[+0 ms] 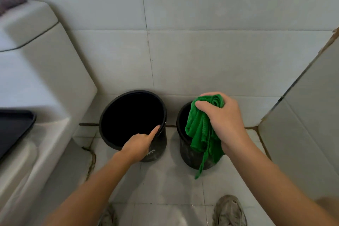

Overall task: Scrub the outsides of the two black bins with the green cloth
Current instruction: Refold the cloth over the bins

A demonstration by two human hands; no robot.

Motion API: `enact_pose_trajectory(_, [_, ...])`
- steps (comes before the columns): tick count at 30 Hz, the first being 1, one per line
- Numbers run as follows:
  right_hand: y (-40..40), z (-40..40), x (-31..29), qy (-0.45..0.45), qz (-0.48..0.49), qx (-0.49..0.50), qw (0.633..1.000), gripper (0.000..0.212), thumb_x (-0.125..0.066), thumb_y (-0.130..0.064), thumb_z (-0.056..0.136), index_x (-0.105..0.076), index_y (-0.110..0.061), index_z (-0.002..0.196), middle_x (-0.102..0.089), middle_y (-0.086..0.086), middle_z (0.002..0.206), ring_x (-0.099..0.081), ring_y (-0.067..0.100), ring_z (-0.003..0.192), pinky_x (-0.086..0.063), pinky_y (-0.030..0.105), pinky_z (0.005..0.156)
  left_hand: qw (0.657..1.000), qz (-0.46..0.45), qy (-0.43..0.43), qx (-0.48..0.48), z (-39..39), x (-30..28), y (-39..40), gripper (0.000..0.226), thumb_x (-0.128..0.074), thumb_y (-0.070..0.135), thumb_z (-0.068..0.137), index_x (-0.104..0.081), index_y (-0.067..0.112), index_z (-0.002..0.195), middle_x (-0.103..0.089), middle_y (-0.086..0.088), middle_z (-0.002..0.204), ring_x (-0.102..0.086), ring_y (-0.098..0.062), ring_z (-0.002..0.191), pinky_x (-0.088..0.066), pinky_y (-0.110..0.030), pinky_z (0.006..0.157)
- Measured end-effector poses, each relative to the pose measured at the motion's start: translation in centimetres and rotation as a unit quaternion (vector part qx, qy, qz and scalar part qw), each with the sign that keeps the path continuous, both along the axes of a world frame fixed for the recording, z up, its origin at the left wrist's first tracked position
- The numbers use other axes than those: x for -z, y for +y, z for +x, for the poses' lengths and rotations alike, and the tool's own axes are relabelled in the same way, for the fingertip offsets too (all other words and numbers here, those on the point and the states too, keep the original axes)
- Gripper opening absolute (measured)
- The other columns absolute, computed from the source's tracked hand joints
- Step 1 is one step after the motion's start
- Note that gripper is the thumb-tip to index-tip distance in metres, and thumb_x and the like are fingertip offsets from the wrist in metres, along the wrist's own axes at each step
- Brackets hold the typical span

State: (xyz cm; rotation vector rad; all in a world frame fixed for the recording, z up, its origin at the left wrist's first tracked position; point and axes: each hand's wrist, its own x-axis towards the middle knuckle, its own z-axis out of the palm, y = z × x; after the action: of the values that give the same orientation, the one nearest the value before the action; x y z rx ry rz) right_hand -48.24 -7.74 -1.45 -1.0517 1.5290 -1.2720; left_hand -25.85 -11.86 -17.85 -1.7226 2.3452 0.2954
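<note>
Two black bins stand side by side on the tiled floor against the wall. My left hand (140, 143) holds the near rim of the larger left bin (113, 115). One finger lies straight along the rim and the others curl against the outer wall. My right hand (222, 121) grips a bunched green cloth (197, 132) above the smaller right bin (185, 154). The cloth hangs over that bin's opening and down its front, and hides most of it. The right bin's outer wall looks smeared grey.
A white toilet (45, 71) with a black seat (12, 126) fills the left side, close to the left bin. A tiled partition (302, 115) stands at the right. My two shoes (228, 211) are at the bottom, on the floor tiles in front of the bins.
</note>
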Motion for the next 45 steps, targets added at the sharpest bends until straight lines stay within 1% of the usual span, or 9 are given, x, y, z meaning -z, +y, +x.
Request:
enact_pose_trajectory(12, [0.1, 0.3, 0.7, -0.014, 0.01, -0.001, 1.0, 0.009, -0.073, -0.012, 0.082, -0.07, -0.018, 0.087, -0.071, 0.003, 0.085, -0.07, 0.018, 0.079, -0.059, 0.037, 0.073, 0.998, 0.007, -0.03, 0.061, -1.3, 4.2, -1.2, 0.084, -0.052, 0.013, 0.097, 0.004, 0.024, 0.158, -0.067, -0.01, 0.103, -0.065, -0.028, 0.09, -0.041, -0.033, 0.069])
enact_pose_trajectory(15, [0.1, 0.7, 0.5, -0.023, 0.01, 0.006, 1.0, 0.008, -0.073, -0.013, 0.081, -0.07, -0.018, 0.086, -0.072, 0.004, 0.085, -0.07, 0.02, 0.08, -0.06, 0.042, 0.077, 0.996, 0.029, -0.046, 0.069, -1.4, 4.0, -1.2, 0.084, -0.051, 0.032, 0.1, 0.01, 0.021, 0.157, -0.055, -0.013, 0.133, -0.059, -0.029, 0.112, -0.05, -0.039, 0.089])
enact_pose_trajectory(18, [0.1, 1.0, -0.1, -0.036, -0.002, 0.022, 0.999, 0.009, -0.074, -0.015, 0.081, -0.07, -0.02, 0.087, -0.072, 0.005, 0.085, -0.07, 0.021, 0.081, -0.06, 0.044, 0.078, 0.995, -0.034, -0.004, 0.089, -1.8, 0.3, -0.8, 0.073, -0.049, 0.04, 0.1, -0.011, 0.016, 0.158, -0.029, -0.016, 0.158, -0.035, -0.032, 0.142, -0.036, -0.04, 0.112])
enact_pose_trajectory(22, [0.1, 1.3, -1.0, -0.076, -0.022, 0.055, 0.995, 0.011, -0.074, -0.017, 0.082, -0.069, -0.02, 0.091, -0.071, 0.007, 0.088, -0.07, 0.022, 0.082, -0.059, 0.045, 0.08, 0.958, -0.135, 0.253, 0.023, -3.3, -8.4, -0.2, 0.046, -0.054, 0.035, 0.099, -0.051, 0.017, 0.141, -0.057, -0.004, 0.139, -0.053, -0.021, 0.128, -0.046, -0.038, 0.103])
enact_pose_trajectory(26, [0.7, 1.7, -2.3, -0.172, -0.035, 0.058, 0.983, 0.013, -0.072, -0.013, 0.085, -0.07, -0.013, 0.097, -0.071, 0.011, 0.089, -0.071, 0.026, 0.084, -0.059, 0.043, 0.078, 0.847, 0.006, 0.532, 0.012, -4.7, -16.4, 5.1, 0.04, -0.056, 0.038, 0.093, -0.063, 0.021, 0.129, -0.07, 0.009, 0.12, -0.064, -0.004, 0.113, -0.053, -0.03, 0.096])
enact_pose_trajectory(29, [1.9, 2.4, -3.4, -0.233, -0.05, 0.033, 0.971, 0.014, -0.07, -0.012, 0.087, -0.069, -0.01, 0.101, -0.071, 0.007, 0.082, -0.07, 0.02, 0.076, -0.058, 0.036, 0.07, 0.817, 0.029, 0.575, 0.038, -5.0, -19.2, 9.0, 0.046, -0.055, 0.042, 0.089, -0.062, 0.021, 0.129, -0.069, 0.008, 0.121, -0.064, -0.01, 0.116, -0.053, -0.031, 0.095])
enact_pose_trajectory(33, [3.8, 3.0, -4.7, -0.307, -0.05, -0.034, 0.95, 0.016, -0.065, -0.012, 0.09, -0.067, -0.009, 0.106, -0.07, 0.004, 0.076, -0.068, 0.013, 0.067, -0.054, 0.025, 0.058, 0.826, -0.089, 0.556, 0.031, -4.0, -20.1, 10.3, 0.042, -0.055, 0.042, 0.087, -0.064, 0.028, 0.125, -0.069, 0.015, 0.116, -0.065, -0.007, 0.111, -0.053, -0.029, 0.092])
enact_pose_trajectory(38, [4.9, 3.5, -5.0, -0.301, -0.055, -0.055, 0.95, 0.02, -0.066, -0.016, 0.087, -0.068, -0.012, 0.107, -0.071, 0.008, 0.084, -0.069, 0.019, 0.078, -0.058, 0.035, 0.073, 0.845, -0.141, 0.516, 0.013, -4.0, -19.8, 10.7, 0.041, -0.06, 0.046, 0.08, -0.064, 0.031, 0.118, -0.068, 0.017, 0.108, -0.066, -0.009, 0.104, -0.056, -0.036, 0.084])
enact_pose_trajectory(45, [4.8, 2.9, -5.4, -0.298, -0.035, -0.153, 0.942, 0.039, -0.065, -0.026, 0.078, -0.068, -0.008, 0.112, -0.073, 0.016, 0.102, -0.071, 0.027, 0.093, -0.06, 0.034, 0.079, 0.774, -0.14, 0.617, -0.03, -3.1, -21.2, 9.7, 0.021, -0.058, 0.038, 0.079, -0.071, 0.026, 0.09, -0.072, 0.005, 0.084, -0.067, -0.004, 0.077, -0.057, -0.031, 0.07])
